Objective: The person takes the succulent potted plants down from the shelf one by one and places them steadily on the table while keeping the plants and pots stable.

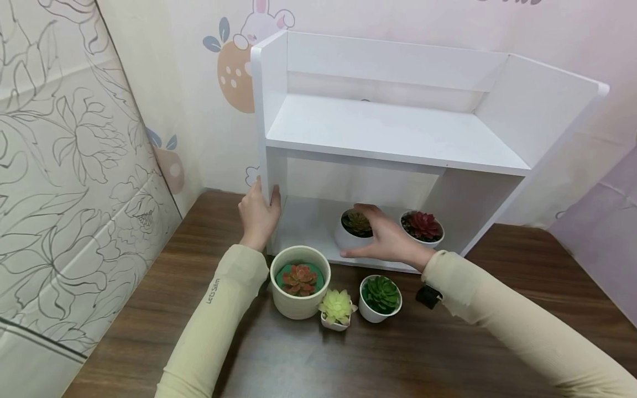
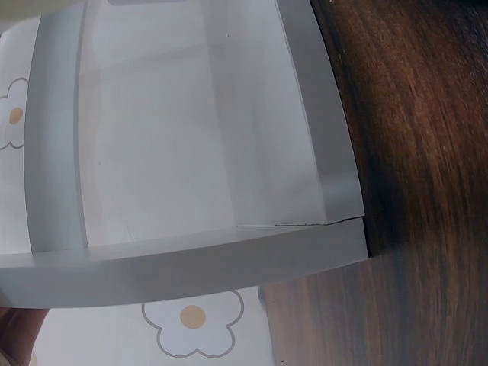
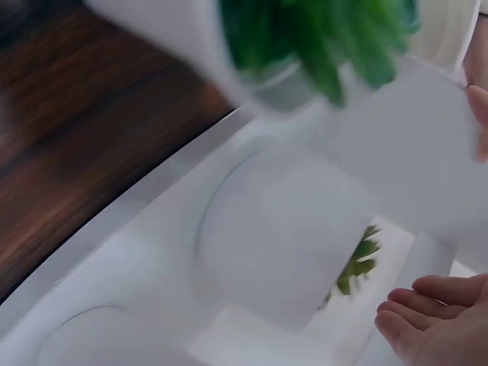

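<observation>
Our left hand (image 1: 260,213) grips the bookshelf's side panel (image 1: 275,88) while our right hand (image 1: 390,237), spread wide, contact unclear, flanks the olive potted succulent (image 1: 350,237) on the lower board (image 1: 303,226), seemingly positioning it, next needing care near the red succulent (image 1: 424,225).

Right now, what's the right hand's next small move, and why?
Probably draw the right hand back from the potted olive succulent: the pot rests on the lower shelf, and the right wrist view shows open fingers apart from it.
</observation>
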